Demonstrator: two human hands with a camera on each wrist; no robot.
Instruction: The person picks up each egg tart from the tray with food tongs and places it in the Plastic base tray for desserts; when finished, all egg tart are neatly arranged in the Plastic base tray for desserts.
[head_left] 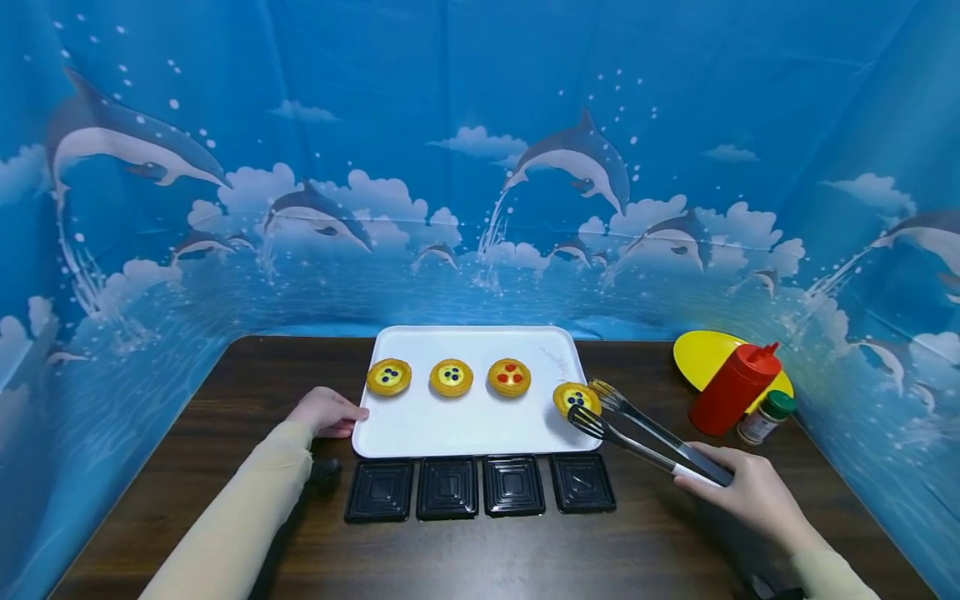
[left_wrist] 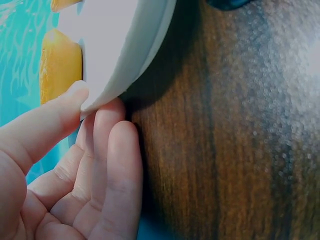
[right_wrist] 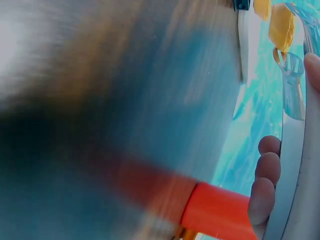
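My left hand (head_left: 327, 412) pinches the left edge of a white tray (head_left: 465, 429), thumb on top and fingers under the rim in the left wrist view. My right hand (head_left: 761, 496) grips a pair of metal tongs (head_left: 637, 444) with white-and-black handles. Between the tong heads is an egg tart (head_left: 576, 395) with dark blue berries, over the tray's right side in the head view. Along the tray lie two more blueberry-topped tarts, a left tart (head_left: 389, 377) and a middle tart (head_left: 452, 378), and a tart with red pieces (head_left: 509, 378).
Several small square black trays, such as the rightmost black tray (head_left: 582, 483), line the white tray's front edge. At right stand a red squeeze bottle (head_left: 731, 392) and a green-capped jar (head_left: 765, 417), by a yellow plate (head_left: 693, 354). A dolphin-print curtain (head_left: 480, 167) surrounds the dark wooden table (head_left: 480, 558).
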